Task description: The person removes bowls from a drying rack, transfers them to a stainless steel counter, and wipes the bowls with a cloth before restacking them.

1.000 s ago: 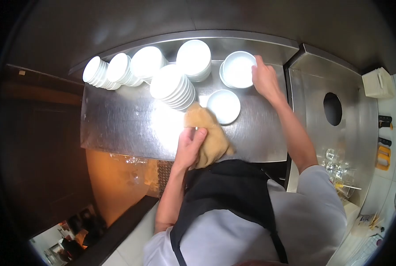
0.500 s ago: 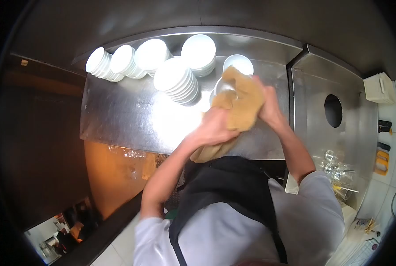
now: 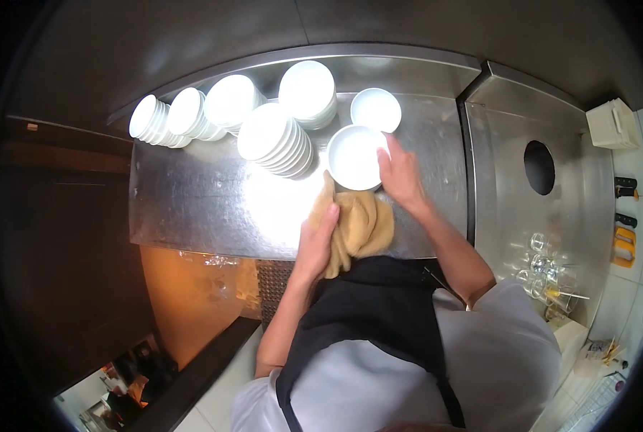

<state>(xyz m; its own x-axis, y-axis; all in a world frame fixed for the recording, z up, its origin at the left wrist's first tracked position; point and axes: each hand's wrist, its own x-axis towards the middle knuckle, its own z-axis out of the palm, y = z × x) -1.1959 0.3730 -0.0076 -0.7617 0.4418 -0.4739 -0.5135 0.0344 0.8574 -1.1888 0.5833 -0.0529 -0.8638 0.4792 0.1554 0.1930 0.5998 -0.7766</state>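
My right hand [image 3: 402, 173] grips the right rim of a white bowl [image 3: 357, 157], thumb over the edge, near the middle right of the steel counter [image 3: 192, 191]. My left hand [image 3: 317, 241] is closed around a tan cloth [image 3: 364, 223], which hangs bunched in front of the bowl, close to my apron. Just behind the held bowl stands another white bowl [image 3: 376, 110]. To the left is a tilted stack of white bowls [image 3: 274, 140], with a second stack [image 3: 308, 93] behind it.
More white bowl stacks [image 3: 233, 101] line the back left of the counter. On the right, a steel surface has a round dark hole [image 3: 539, 168], with several clear glasses [image 3: 541, 266] nearer me. Knives [image 3: 626, 189] and a yellow-handled tool [image 3: 623, 247] hang by the tiled wall.
The cloth has come off the bowl and moved down toward me with my left hand. My right hand has let go of the cloth and now holds the bowl's rim.
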